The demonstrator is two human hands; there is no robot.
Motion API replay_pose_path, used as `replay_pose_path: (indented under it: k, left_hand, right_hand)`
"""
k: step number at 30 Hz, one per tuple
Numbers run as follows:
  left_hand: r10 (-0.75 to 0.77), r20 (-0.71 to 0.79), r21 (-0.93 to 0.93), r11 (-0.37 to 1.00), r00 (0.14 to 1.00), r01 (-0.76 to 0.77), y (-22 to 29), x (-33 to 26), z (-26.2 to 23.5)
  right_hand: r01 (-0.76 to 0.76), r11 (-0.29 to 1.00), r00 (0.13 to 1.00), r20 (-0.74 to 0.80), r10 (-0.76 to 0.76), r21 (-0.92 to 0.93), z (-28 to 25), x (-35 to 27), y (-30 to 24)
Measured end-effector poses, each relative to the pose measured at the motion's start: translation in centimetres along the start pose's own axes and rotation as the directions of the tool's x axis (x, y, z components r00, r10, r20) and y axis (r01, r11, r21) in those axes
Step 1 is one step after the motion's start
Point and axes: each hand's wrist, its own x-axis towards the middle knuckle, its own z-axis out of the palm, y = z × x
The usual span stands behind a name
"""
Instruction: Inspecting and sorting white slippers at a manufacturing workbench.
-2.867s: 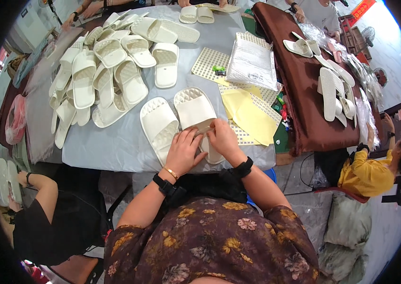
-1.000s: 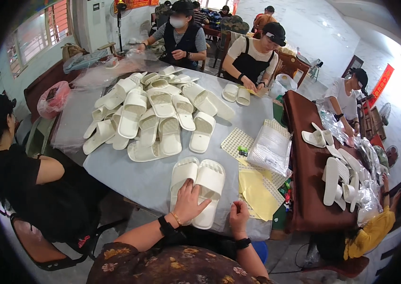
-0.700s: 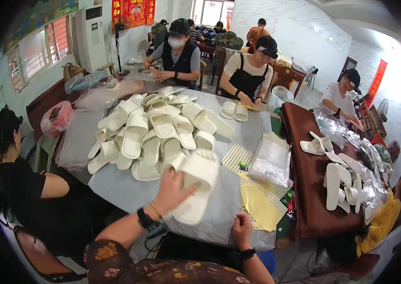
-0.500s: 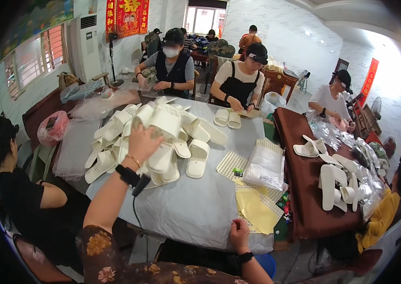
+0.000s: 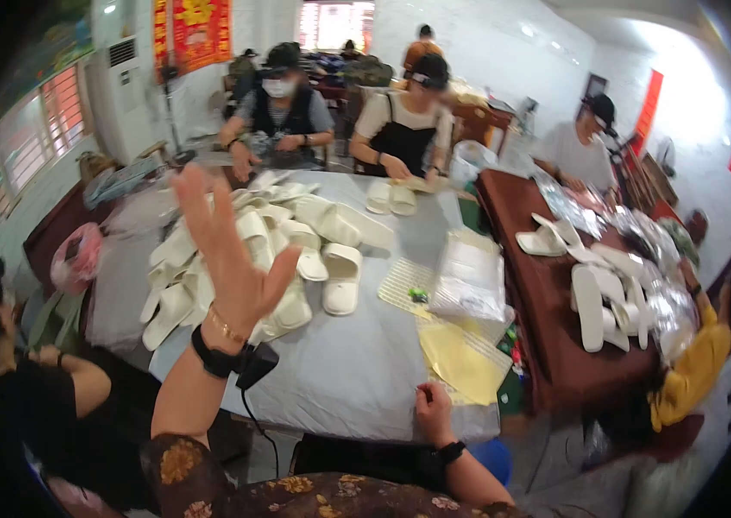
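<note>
My left hand (image 5: 232, 246) is raised in front of a heap of cream slide slippers, fingers stretched out and thumb apart. It holds nothing and hides part of the heap. A slipper (image 5: 342, 281) lies sole down at the heap's right side. Near the table's front edge rests my right hand (image 5: 433, 407), its fingers curled in and the thumb pressed against them. Whatever those fingers hold, if anything, is too small to tell. Just beyond it lie yellow paper sheets (image 5: 460, 358) on sticker sheets (image 5: 402, 282).
A stack of clear plastic bags (image 5: 469, 278) lies on the grey table cover (image 5: 340, 363). Co-workers sit around; one across the table handles a pair of slippers (image 5: 391, 198). To the right, a brown table (image 5: 547, 345) bears more slippers and plastic wrapping.
My left hand has come off the slipper heap and up, its fingers now spread. My right hand stays by the front edge. The whole view has shifted slightly.
</note>
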Motion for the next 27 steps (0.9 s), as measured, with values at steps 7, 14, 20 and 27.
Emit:
replay_pose_path:
  k: [7,14,20,27]
  left_hand:
    - [0.279,0.421,-0.302,0.94,0.863,-0.157,6.0,-12.6,-1.1]
    - [0.029,0.859,-0.252,0.893,0.512,0.372,10.6,-25.7,0.5]
    - [-0.141,0.857,-0.116,0.884,0.496,0.452,10.5,-32.8,-0.6]
    - [-0.091,0.841,-0.14,0.916,0.533,0.377,10.4,-32.0,-1.7]
  right_hand:
    - [-0.278,0.904,0.96,0.131,0.248,0.325,-0.9,2.7,0.8]
    - [0.017,0.984,0.935,-0.351,0.048,0.18,-14.1,10.1,4.3]
    - [-0.131,0.68,0.756,-0.516,-0.402,-0.721,-27.9,15.9,7.8]
    - [-0.529,0.477,0.809,-0.587,0.034,-0.702,-34.4,18.5,14.8]
